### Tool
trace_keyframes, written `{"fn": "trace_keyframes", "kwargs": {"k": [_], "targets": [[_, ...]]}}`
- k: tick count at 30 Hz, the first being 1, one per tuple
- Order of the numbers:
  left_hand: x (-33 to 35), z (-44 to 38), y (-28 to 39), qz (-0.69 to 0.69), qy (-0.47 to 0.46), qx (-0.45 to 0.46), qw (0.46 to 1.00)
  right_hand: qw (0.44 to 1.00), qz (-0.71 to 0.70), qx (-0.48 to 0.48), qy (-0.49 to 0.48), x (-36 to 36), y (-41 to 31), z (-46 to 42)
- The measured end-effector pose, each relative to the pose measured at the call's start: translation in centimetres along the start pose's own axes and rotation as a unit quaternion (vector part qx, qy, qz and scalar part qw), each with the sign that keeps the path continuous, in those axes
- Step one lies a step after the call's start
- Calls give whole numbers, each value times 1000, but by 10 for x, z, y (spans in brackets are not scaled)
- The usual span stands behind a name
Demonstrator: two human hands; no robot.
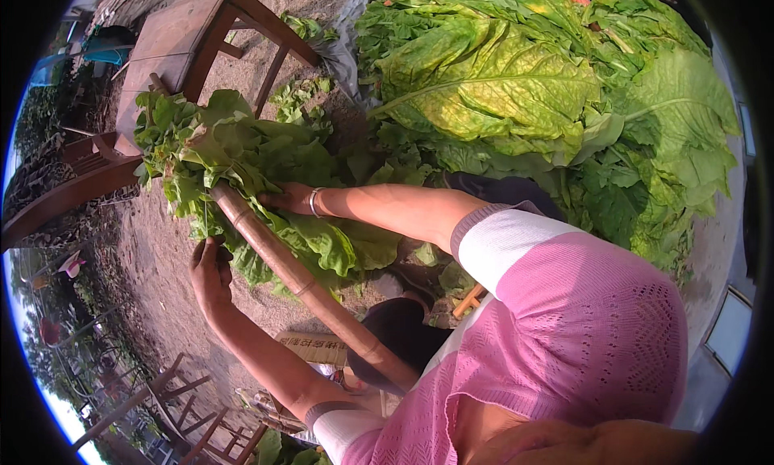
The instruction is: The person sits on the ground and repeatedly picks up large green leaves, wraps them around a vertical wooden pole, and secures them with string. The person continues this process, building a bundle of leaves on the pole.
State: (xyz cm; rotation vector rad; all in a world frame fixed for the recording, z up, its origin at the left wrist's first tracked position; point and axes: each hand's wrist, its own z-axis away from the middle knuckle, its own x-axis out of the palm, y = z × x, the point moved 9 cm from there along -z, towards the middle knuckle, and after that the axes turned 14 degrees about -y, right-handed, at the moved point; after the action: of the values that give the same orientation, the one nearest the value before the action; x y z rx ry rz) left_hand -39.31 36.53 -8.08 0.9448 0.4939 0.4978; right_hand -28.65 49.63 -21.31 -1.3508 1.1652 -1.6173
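A bamboo pole (266, 237) slants from my lap towards a wooden chair, its far end resting on the chair. Broad green leaves (242, 144), which look like tobacco leaves, are bunched around its far part, stems uppermost, blades hanging down. My left hand (211, 268) is beside the pole, below the bunch, with its fingertips closed on a thin thread (206, 218) that runs up to the leaves. My right hand (290, 197), with a bracelet at the wrist, is among the leaves on the pole's other side. Leaves partly hide its fingers, so its grip is unclear.
A large heap of green and yellowing leaves (490, 81) lies at the right on plastic sheeting (351, 41). The wooden chair (169, 41) stands at the upper left on sandy ground. A cardboard piece bearing writing (311, 342) lies near my legs. Wooden frames (199, 425) are at the lower left.
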Motion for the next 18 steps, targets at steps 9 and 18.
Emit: {"fn": "trace_keyframes", "kwargs": {"k": [9, 18], "targets": [[186, 124, 46, 317, -381, 131, 858, 495, 823, 279, -5, -269, 35, 112], [231, 49, 2, 224, -172, -50, 958, 521, 746, 415, 12, -292, 17, 147]]}}
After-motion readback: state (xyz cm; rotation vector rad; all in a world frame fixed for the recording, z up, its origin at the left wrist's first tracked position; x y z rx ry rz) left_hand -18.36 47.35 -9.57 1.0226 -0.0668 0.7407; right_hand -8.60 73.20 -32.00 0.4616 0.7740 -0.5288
